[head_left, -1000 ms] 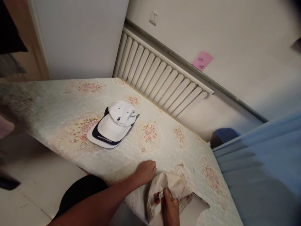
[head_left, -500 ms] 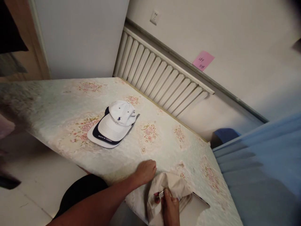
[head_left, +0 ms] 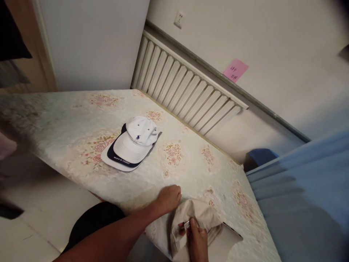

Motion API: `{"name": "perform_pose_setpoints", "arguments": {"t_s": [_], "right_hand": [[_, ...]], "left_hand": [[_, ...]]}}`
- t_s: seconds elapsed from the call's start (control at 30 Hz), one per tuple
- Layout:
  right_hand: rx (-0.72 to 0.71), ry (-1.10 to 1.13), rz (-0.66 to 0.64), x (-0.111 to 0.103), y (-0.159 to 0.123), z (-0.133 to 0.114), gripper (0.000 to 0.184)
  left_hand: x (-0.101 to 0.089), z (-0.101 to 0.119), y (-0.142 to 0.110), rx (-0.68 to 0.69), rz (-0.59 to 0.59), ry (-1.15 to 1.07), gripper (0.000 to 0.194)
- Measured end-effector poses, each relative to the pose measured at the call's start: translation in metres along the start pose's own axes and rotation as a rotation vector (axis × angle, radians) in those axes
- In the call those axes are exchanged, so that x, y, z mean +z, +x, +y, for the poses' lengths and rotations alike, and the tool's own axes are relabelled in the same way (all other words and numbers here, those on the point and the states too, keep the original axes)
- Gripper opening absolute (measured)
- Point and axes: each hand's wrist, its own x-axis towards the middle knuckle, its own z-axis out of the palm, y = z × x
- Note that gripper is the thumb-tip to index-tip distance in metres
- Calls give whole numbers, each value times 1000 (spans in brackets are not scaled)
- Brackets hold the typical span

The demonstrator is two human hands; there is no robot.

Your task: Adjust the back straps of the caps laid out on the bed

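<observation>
My right hand (head_left: 198,240) is closed on a beige cap (head_left: 203,213), with the thumb pressed beside a small metal buckle (head_left: 187,225) on its strap. The cap lies tilted at the near edge of the bed, its pale brim (head_left: 227,242) toward the right. My left hand (head_left: 169,198) is curled into a fist just left of the beige cap; the insides of its fingers are hidden. Farther off lies a stack of caps, a white cap (head_left: 140,133) with a dark blue logo on top, over a navy brim with white lettering (head_left: 121,160) and another white brim.
The caps lie on a flowered bedcover (head_left: 188,174). A white radiator (head_left: 185,83) runs along the wall behind it, below a pink note (head_left: 236,70). A blue curtain (head_left: 308,193) hangs at the right, near a dark blue object (head_left: 261,158). Tiled floor (head_left: 35,236) shows lower left.
</observation>
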Motion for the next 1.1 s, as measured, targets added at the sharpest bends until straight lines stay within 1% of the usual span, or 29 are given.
{"name": "perform_pose_setpoints", "arguments": {"t_s": [0.2,0.37,0.5,0.67,0.87,1.1], "right_hand": [[10,-10,-15,1,-2,-5,56],[12,-37,-11,-1,0,-2,57],[17,-21,-33,-1,0,-1,58],[12,-29,-11,1,1,-1,57],[9,-35,-21,0,0,-2,57],[14,-26,-18,-1,-1,-1,58]], "left_hand": [[-1,1,0,-2,-10,-1,23],[1,0,0,3,12,-3,23],[5,-3,1,21,38,-10,23],[6,-4,1,23,42,-12,22],[6,-3,1,23,33,-3,22],[8,-4,1,34,54,-1,21]]}}
